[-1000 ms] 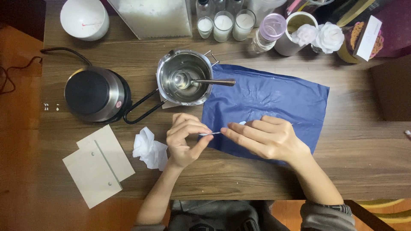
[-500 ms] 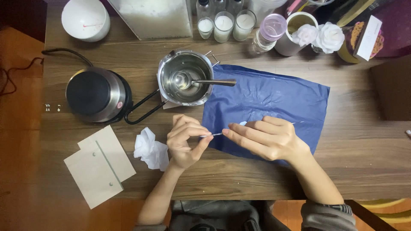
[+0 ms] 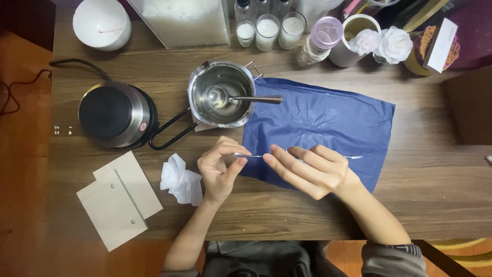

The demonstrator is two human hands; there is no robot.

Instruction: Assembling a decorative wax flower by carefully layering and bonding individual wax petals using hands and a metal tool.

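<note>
My left hand (image 3: 219, 169) pinches the left end of a thin metal rod (image 3: 254, 155) between thumb and fingers. My right hand (image 3: 310, 169) holds the same rod further along, its fingers laid over it. The rod's far tip sticks out past my right hand over a blue plastic sheet (image 3: 333, 120) spread on the wooden table (image 3: 435, 184). Both hands hover at the sheet's left edge.
A steel pot (image 3: 221, 95) with a spoon (image 3: 246, 98) stands behind my hands, beside a round hot plate (image 3: 114, 114). Crumpled white tissue (image 3: 180, 179) and beige cards (image 3: 119, 197) lie left. Candle glasses (image 3: 267, 32), a white bowl (image 3: 101, 23) and white flowers (image 3: 384, 43) line the back.
Both hands keep the rod; my left hand's fingers have shifted slightly along its end. Nothing else has moved.
</note>
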